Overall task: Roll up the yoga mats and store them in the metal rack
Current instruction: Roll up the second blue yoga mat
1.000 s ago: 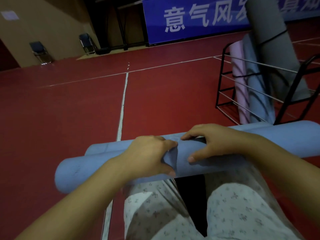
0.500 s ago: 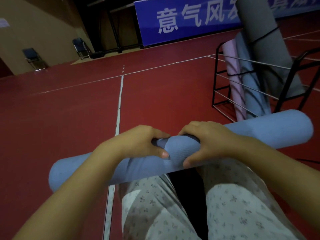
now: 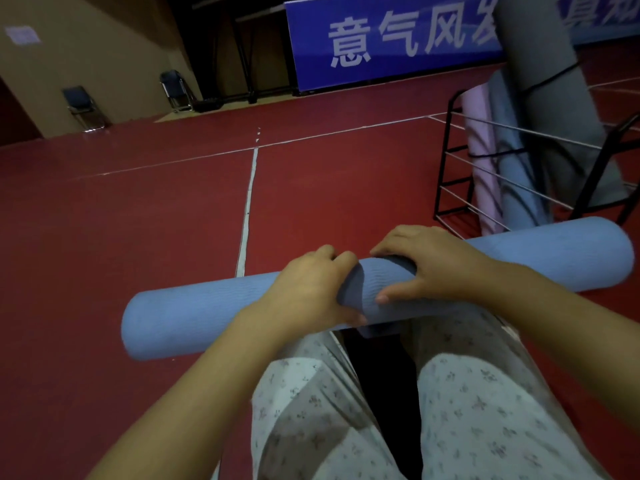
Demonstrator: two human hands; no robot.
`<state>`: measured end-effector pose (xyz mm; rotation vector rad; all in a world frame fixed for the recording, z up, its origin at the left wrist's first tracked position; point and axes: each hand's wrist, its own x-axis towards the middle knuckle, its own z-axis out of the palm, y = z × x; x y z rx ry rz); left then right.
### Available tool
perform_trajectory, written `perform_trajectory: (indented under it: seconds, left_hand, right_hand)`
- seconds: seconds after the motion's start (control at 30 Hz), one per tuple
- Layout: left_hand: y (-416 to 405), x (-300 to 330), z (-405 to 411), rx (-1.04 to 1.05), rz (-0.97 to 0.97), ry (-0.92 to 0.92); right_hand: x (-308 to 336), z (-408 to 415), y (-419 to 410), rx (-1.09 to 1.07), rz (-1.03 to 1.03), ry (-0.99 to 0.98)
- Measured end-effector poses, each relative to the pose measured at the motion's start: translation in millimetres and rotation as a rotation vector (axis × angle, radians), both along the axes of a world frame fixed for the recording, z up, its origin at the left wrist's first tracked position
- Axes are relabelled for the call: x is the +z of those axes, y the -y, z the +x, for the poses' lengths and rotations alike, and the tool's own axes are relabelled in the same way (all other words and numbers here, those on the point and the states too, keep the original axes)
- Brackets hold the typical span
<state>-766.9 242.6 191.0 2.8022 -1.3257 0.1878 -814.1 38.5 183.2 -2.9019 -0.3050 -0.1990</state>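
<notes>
Gripping the blue mat (image 3: 194, 317), now rolled fully shut with no flat strip left, the left hand (image 3: 308, 289) and right hand (image 3: 429, 268) curl around its middle; the metal rack (image 3: 450, 161) stands beyond the right hand.

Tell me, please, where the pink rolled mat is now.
In the head view, the pink rolled mat stands upright at the far right, inside the metal rack, at its left end beside a blue rolled mat.

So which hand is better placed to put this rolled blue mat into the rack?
Probably the right hand: both hands grip the blue mat, but the metal rack stands on the person's right, nearer than the left hand.
</notes>
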Motion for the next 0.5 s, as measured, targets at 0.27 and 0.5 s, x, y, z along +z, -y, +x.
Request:
perform_trajectory:
  seconds: [0.27,0.5]
  left_hand:
    - [6,20,35,-0.013,-0.007,-0.240]
    - [-2,10,36,0.017,-0.083,-0.188]
  right_hand:
    - [-17,-17,-8,-0.087,-0.217,0.075]
    - [1,8,1,-0.069,-0.207,-0.056]
